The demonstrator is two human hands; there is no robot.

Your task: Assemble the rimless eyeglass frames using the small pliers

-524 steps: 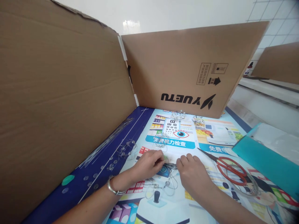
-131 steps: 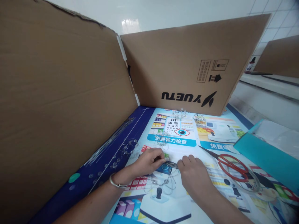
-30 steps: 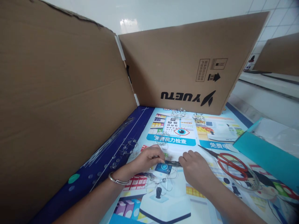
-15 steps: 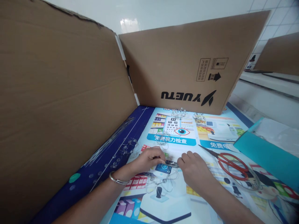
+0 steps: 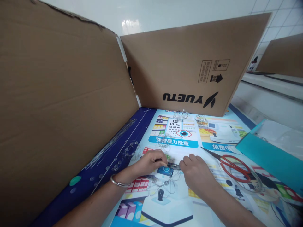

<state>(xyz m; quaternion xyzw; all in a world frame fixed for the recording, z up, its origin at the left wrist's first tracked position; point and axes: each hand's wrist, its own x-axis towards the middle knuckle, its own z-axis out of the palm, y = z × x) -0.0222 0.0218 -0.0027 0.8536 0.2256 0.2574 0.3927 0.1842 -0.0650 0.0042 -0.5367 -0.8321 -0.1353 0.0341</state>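
My left hand, with a silver bracelet on its wrist, is pinched at the jaw end of small metal pliers. What its fingertips hold there is too small to make out. From the right, my right hand is closed round the handle end of the pliers. Just below both hands, a looped wire piece with clear beads lies on the printed sheet, its upper part running up toward the left fingers.
Red-handled scissors and a wire coil lie at right, by a teal box. Beaded wire pieces, loose beads and straight wires lie behind and left. Cardboard panels stand at the back and left.
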